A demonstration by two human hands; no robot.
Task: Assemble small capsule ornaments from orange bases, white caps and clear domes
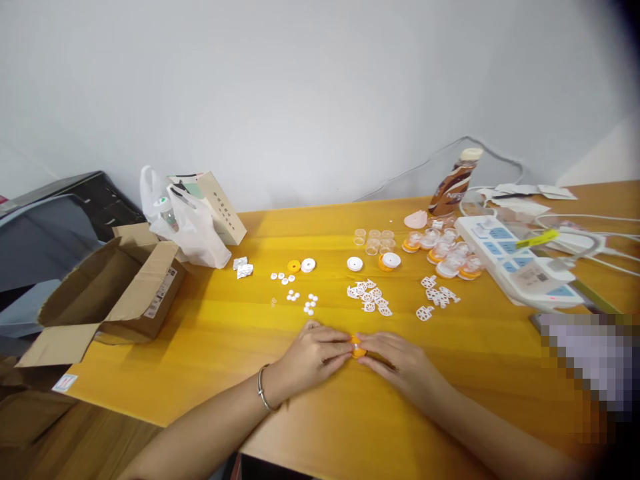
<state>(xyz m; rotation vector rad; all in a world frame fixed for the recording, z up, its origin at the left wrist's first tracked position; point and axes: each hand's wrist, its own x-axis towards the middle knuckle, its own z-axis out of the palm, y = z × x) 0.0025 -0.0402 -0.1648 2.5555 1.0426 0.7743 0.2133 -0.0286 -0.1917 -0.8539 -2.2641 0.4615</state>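
My left hand (313, 353) and my right hand (395, 363) meet at the near middle of the yellow table (210, 333). Their fingertips pinch a small orange round part (357, 347) from both sides. A metal bracelet sits on my left wrist. Just beyond the hands lie a pile of white cut-out pieces (370, 297) and several small white discs (295, 293). An orange ring (294, 266) and white round caps (308, 265) lie farther back.
An open cardboard box (115, 287) overhangs the table's left end, with a white plastic bag (193, 223) behind it. Clear cups and orange-based assembled parts (445, 257) stand at the back right, by a bottle (453, 183), a white power strip (520, 263) and cables.
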